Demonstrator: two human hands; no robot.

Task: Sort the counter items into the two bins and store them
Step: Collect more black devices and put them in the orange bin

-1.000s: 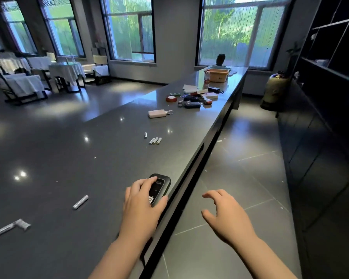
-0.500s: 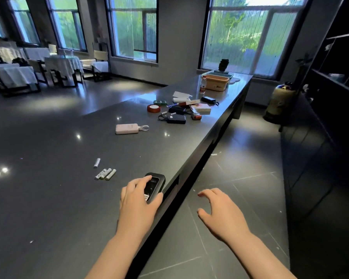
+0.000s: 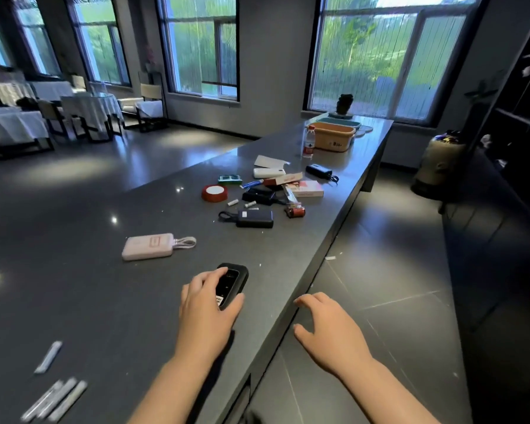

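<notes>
Sorting has barely begun, as far as you can judge from here: the orange bin (image 3: 332, 136) at the counter's (image 3: 74, 301) far end, with the green bin (image 3: 338, 121) just behind it, shows nothing inside from this angle, and the goods all lie out on the dark top. Your left hand (image 3: 207, 307) lies over the black device (image 3: 231, 284), fingers curled across its top and thumb at its near end, so you hold it against the counter near the front edge; whether it is lifted you cannot tell. Your right hand (image 3: 328, 328) hangs off the counter's front edge, fingers spread and loosely bent, holding nothing.

Between that device and the orange bin lie the pink power bank (image 3: 149, 246) with its looped cable, then the black power bank (image 3: 254, 218), the red tape roll (image 3: 214, 193), loose batteries (image 3: 250, 204), a white power bank (image 3: 269, 172), boxes and a water bottle (image 3: 309, 145) just beside the orange bin. More batteries (image 3: 55, 399) lie on the near side of your left hand. All of it is still to be sorted, and the bins then stored.

Against half a second ago, you have moved forward along the counter: the four batteries that lay ahead of your left hand are now behind it, and the pink power bank and the far cluster are closer. Your hold on the black device is unchanged, and your right hand stays empty.
</notes>
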